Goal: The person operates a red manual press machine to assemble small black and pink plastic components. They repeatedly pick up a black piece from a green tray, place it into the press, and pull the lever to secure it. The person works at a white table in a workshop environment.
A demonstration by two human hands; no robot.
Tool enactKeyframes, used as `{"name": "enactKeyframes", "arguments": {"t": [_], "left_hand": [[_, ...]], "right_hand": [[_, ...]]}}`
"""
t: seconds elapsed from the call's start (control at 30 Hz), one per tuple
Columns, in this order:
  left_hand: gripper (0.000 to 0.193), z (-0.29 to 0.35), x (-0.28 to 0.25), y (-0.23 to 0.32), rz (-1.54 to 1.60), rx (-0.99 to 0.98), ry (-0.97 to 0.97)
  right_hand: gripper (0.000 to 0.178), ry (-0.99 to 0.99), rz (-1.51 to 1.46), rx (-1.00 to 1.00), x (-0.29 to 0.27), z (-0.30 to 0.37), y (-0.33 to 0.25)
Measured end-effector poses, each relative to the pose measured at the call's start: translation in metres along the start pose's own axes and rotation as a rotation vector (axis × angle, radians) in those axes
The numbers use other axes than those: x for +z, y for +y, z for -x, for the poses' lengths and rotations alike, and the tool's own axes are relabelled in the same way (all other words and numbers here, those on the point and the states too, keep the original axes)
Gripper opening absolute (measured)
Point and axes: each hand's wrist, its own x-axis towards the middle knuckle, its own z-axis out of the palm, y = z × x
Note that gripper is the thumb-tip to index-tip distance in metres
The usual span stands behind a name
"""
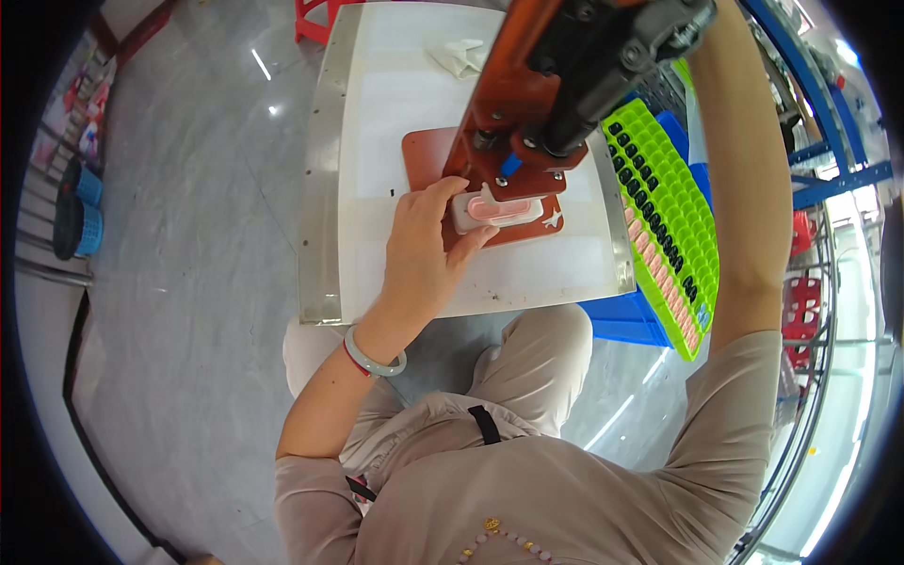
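With thumb and fingers on either side, my left hand [424, 250] grips a white holder [461, 215] that has a glossy pink oval piece [499, 209] in its top. The holder rests on the reddish-brown base plate [424, 155] of a hand press [508, 85]. Right above it hangs the press's lower head [527, 174], overlapping the holder's far edge. A small white star-shaped bit [553, 220] lies at the base's right corner. My right forearm reaches up past the press's right side; its hand lies beyond the upper edge, out of sight.
On the right, a bright green tray [673, 179] of rounded pockets holds rows of small black and pink pieces, above a blue crate [626, 320]. A crumpled white cloth [459, 58] lies on the far part of the white table [395, 56]. A red stool [311, 24] stands beyond.
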Motion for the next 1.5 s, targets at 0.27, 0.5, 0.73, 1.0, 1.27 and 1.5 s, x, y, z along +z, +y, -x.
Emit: {"name": "enactKeyframes", "arguments": {"t": [0.27, 0.5, 0.73, 1.0, 1.27, 1.5], "left_hand": [[0.039, 0.003, -0.006, -0.003, -0.115, 0.008, -0.070], [0.034, -0.002, -0.005, 0.002, -0.064, -0.048, -0.109], [0.035, -0.002, -0.005, 0.000, -0.125, -0.030, -0.175], [0.059, 0.006, -0.010, -0.001, 0.139, -0.250, -0.213], [0.051, 0.002, -0.010, 0.001, 0.032, -0.286, -0.227], [0.049, 0.002, -0.004, 0.007, 0.051, -0.202, -0.206]], "right_hand": [[0.028, 0.975, 0.584, -0.445, 0.012, 0.095, 0.092], [0.037, 0.453, 0.388, -0.437, 0.105, 0.164, 0.202], [0.031, 0.490, 0.263, -0.528, 0.131, 0.140, 0.209], [0.026, 0.422, -0.137, -0.379, 0.102, 0.175, 0.192], [0.014, 0.894, 0.849, -0.103, -0.004, 0.239, 0.321], [0.011, 0.492, 1.371, 0.145, 0.009, 0.167, 0.444]]}}
